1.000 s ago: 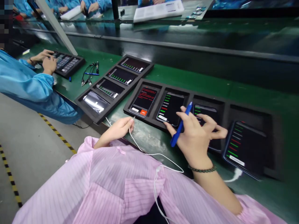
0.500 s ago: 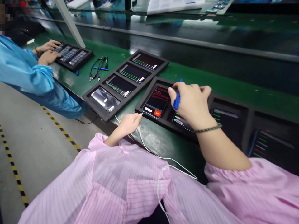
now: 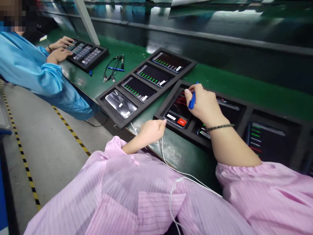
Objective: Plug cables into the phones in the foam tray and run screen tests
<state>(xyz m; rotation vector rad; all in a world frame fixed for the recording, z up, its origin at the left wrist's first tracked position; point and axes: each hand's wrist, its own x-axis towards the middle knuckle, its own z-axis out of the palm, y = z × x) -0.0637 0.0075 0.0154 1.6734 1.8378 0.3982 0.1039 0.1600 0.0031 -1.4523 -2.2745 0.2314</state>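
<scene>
My left hand [image 3: 153, 132] is closed in a pinch on a white cable [image 3: 164, 156], at the lower left corner of a phone [image 3: 176, 112]. The cable's end is hidden by my fingers. That phone shows red text and a red button, and lies in a black foam tray [image 3: 160, 112]. Over the upper right of its screen is my right hand [image 3: 204, 102], fingers curled around a blue pen [image 3: 192, 100]. Whether a fingertip touches the glass, I cannot tell. Under my right wrist a second phone [image 3: 204, 133] is mostly covered. Another phone [image 3: 267, 140] with green and red lines lies further right.
A second black tray [image 3: 117, 121] holds several phones on the green bench [image 3: 144, 120]. Black cables [image 3: 111, 70] and another blue pen [image 3: 116, 69] lie left of it. A co-worker in a blue sleeve [image 3: 41, 78] has both hands at a further phone tray [image 3: 86, 68].
The whole view has shifted, so the bench things appear further right. My right hand has moved left over the phone's screen. The white tip at my left fingers no longer shows.
</scene>
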